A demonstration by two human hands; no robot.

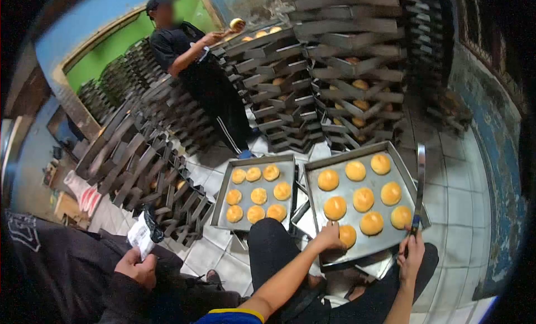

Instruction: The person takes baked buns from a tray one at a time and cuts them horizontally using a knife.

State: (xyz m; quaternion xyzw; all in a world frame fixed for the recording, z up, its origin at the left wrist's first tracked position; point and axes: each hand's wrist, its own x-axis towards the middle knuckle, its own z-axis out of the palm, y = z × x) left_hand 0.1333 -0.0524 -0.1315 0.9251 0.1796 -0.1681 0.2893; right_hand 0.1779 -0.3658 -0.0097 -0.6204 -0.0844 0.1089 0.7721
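Observation:
A large metal tray (410,181) of round golden buns sits in front of me, partly between my knees. My left hand (331,236) is at its front left corner, its fingers closed against the left side of a bun (347,236). The fingertips are partly hidden. Another bun (335,208) lies just beyond that hand. In my right hand (412,254) is a long metal spatula (420,179), gripped by its dark handle, its blade upright past the tray's right edge. The nearest bun to it is at the tray's right side (401,217).
A smaller tray (222,201) with several buns lies to the left. Tall stacks of trays (357,72) stand behind, more trays (151,167) at left. A person (184,50) stands at the back holding a bun. At left, another person's hand (137,268) holds a plastic packet (144,234).

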